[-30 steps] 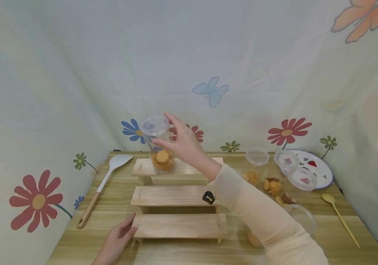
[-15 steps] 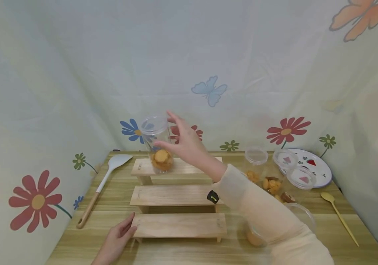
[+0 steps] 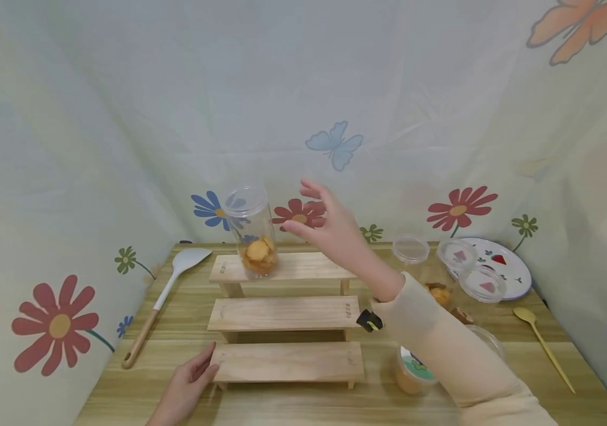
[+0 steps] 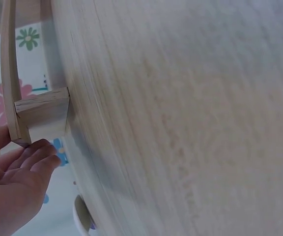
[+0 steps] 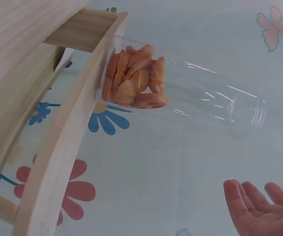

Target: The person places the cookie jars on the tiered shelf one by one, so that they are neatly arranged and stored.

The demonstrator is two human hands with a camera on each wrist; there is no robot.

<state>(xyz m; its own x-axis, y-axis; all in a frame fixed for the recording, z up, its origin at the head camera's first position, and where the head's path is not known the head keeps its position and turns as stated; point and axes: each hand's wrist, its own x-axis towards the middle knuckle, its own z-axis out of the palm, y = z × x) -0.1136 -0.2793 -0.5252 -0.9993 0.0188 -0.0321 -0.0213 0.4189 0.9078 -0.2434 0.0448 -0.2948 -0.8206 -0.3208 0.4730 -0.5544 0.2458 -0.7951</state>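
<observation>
A clear lidded jar point(image 3: 252, 234) with orange-brown, chip-like snack pieces point(image 3: 259, 254) at its bottom stands upright on the left part of the top step of a three-tier wooden stand point(image 3: 284, 312). To the right of the jar, apart from it, is my right hand point(image 3: 335, 228), its fingers and thumb spread with nothing between them. The right wrist view also shows a gap between the jar point(image 5: 181, 91) and that hand point(image 5: 267, 211). My left hand point(image 3: 183, 381) holds the left end of the bottom step, thumb and fingers at the board's corner point(image 4: 19, 135).
A white spatula point(image 3: 167, 290) with a wooden handle lies left of the stand. On the right are a tub with a green-printed lid point(image 3: 416, 364), more snack pieces point(image 3: 439, 294), clear lids point(image 3: 483, 284), a patterned plate point(image 3: 522, 281) and a gold spoon point(image 3: 545, 349). My right sleeve partly covers this area.
My right hand has let go of the jar and moved right, away from it. The jar stays on the top step. My left hand keeps its place on the bottom step.
</observation>
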